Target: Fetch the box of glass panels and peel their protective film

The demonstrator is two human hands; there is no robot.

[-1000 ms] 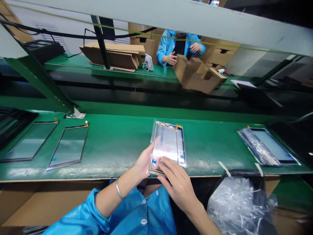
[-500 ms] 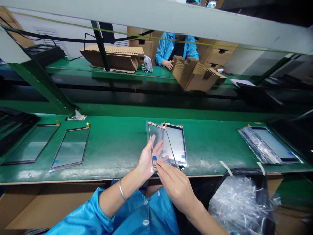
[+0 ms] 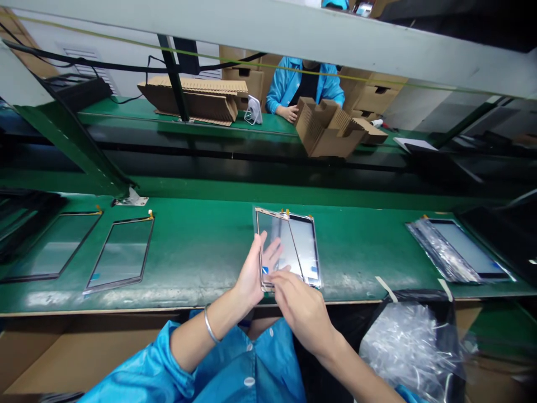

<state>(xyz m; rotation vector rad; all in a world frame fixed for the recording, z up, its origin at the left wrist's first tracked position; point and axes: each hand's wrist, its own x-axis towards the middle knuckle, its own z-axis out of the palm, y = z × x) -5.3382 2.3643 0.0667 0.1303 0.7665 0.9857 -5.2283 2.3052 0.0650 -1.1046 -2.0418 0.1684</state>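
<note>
My left hand [image 3: 249, 280] supports a clear touch-screen glass panel [image 3: 274, 225] with a thin dark border, tilted up above the bench. Its fingers show through the glass from behind. Over the panel's lower part, my right hand [image 3: 305, 313] has its fingertips pinched together beside a small blue tab [image 3: 265, 270]; what lies between them is too small to make out. Partly behind the panel, a display with a black frame and pale face [image 3: 305, 238] lies on the green bench [image 3: 201, 246].
Two framed glass panels, one nearer [image 3: 121, 252] and one farther left [image 3: 59, 246], lie on the bench. A film-wrapped display [image 3: 465, 246] is at right. Clear plastic film [image 3: 403, 347] fills a black bag below the edge. Across the bench, a person [image 3: 306, 84] sits by cardboard dividers [image 3: 331, 131].
My right hand's fingertips have shifted slightly up and right over the panel, and its fingers are more bent. The panel is turned a little, with brighter reflections. My left hand stays nearly still.
</note>
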